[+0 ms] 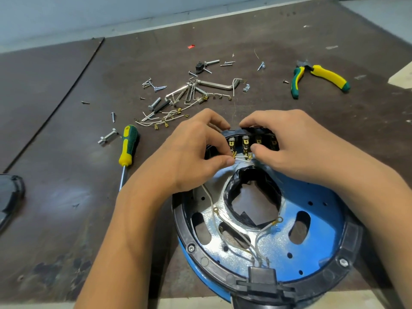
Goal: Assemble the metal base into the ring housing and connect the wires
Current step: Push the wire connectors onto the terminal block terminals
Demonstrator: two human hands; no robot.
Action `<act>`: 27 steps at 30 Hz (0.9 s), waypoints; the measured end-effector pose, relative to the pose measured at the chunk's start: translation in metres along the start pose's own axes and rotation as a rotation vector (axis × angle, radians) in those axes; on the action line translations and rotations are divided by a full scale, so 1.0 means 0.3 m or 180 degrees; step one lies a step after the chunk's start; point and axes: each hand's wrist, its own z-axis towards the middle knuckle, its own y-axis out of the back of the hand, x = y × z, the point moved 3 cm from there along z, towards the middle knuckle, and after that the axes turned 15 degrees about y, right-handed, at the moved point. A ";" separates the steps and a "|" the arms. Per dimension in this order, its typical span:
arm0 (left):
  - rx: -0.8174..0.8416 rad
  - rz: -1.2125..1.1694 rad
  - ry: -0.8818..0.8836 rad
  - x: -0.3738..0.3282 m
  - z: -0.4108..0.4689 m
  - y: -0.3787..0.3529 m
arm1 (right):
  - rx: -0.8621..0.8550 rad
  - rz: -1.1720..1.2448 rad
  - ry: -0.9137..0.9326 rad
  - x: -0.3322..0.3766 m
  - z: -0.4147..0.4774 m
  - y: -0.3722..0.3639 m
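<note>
A black ring housing [240, 276] sits at the table's near edge with the blue and silver metal base [316, 221] seated inside it. White wires [259, 236] with ring lugs run across the base to a black block at the near rim. At the far rim stands a black terminal block [252, 139] with brass tabs. My left hand [196, 152] pinches a white wire with a brass connector [239, 158] just below the tabs. My right hand [287, 143] grips the terminal block, thumb inside, fingers over its top edge.
A green and yellow screwdriver [127, 148] lies left of the housing. Loose screws, bolts, hex keys and spare wires [176, 99] are scattered beyond my hands. Green and yellow pliers [318, 78] lie at the far right. A dark object [9, 195] sits at the left edge.
</note>
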 end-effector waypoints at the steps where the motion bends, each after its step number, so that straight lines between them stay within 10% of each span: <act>1: -0.0028 -0.0112 0.0000 0.000 -0.002 0.009 | -0.0015 -0.0001 0.0000 0.000 0.000 0.000; 9: -0.1123 -0.1568 0.0502 0.145 0.009 0.109 | 0.0015 -0.0083 -0.0054 0.001 -0.004 0.005; 14: -0.1298 -0.0348 0.1556 0.325 0.057 0.051 | 0.0077 -0.0042 -0.0084 0.011 -0.006 0.006; 27: -0.1724 -0.0001 0.1465 0.384 0.149 -0.038 | 0.0218 -0.0168 -0.0132 0.018 -0.002 0.002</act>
